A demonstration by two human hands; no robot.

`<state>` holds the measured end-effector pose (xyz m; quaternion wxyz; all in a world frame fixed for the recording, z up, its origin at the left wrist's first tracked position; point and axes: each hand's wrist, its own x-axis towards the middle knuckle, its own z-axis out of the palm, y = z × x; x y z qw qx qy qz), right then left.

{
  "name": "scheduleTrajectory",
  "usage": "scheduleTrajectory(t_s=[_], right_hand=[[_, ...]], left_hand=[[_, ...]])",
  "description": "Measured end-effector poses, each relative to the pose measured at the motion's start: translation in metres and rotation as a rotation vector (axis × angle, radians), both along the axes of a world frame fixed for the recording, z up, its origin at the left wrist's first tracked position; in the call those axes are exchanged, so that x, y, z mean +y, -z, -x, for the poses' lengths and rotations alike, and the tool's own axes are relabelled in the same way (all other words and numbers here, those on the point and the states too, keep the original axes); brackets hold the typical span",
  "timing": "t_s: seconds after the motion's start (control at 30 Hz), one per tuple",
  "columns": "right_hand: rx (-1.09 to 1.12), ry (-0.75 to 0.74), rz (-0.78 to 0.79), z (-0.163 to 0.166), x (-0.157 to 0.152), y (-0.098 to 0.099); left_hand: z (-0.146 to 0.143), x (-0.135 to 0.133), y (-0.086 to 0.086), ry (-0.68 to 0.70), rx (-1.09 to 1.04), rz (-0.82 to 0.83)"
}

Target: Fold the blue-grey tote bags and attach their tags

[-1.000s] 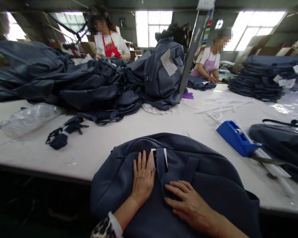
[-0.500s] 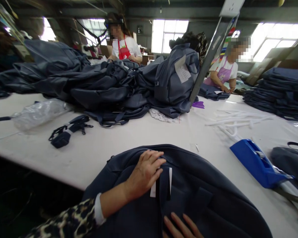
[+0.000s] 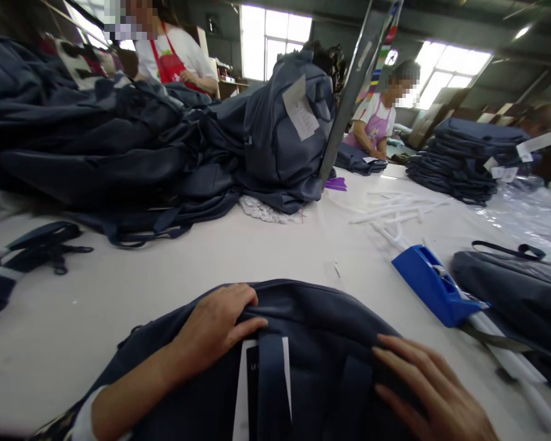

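A dark navy bag (image 3: 312, 312) lies on the white table close in front of me, its lower part cut off by the frame. My left hand (image 3: 223, 318) is closed on the upper left of the bag, fingers curled over the fabric and thumb below. A navy strap (image 3: 272, 380) runs down the bag's middle, over a white and black hang tag (image 3: 245, 392). On the bag's right side rests my right hand (image 3: 427, 383), its fingers stretched out and apart, pressing on the surface.
A blue tape dispenser (image 3: 434, 285) stands to the right, beside another navy bag (image 3: 509, 294). White strips (image 3: 399, 208) lie behind it. Piled navy bags (image 3: 165, 159) and a metal post (image 3: 356, 92) are across the table. Straps with buckles (image 3: 32, 257) lie left. Two co-workers stand beyond.
My view has swung right and closer. My right hand has moved from the bag's lower middle to its right side. My left hand has curled its fingers on the bag's upper left.
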<state>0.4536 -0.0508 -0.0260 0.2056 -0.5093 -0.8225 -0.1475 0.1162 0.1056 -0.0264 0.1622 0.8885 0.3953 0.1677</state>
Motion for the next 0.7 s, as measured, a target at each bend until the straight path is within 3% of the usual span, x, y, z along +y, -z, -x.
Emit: scheduleTrajectory(t_s=[0.07,0.17,0.33,0.57,0.7], right_hand=[[-0.122,0.019,-0.016,-0.022,0.013,-0.01],[-0.222,0.022,-0.042,-0.034,0.018,0.001],[-0.109,0.121,-0.056,-0.036,0.013,0.015],[0.048,0.039,0.174,-0.052,0.004,-0.014],[0.066,0.052,0.136,-0.058,-0.014,-0.017]], left_hand=[[0.006,-0.004,-0.005,0.048,-0.066,-0.01],[0.017,-0.011,-0.014,0.147,-0.136,-0.027],[0.03,-0.021,-0.031,0.235,-0.171,-0.008],[0.037,-0.018,-0.042,0.28,0.051,0.11],[0.042,-0.015,-0.047,0.338,0.143,0.153]])
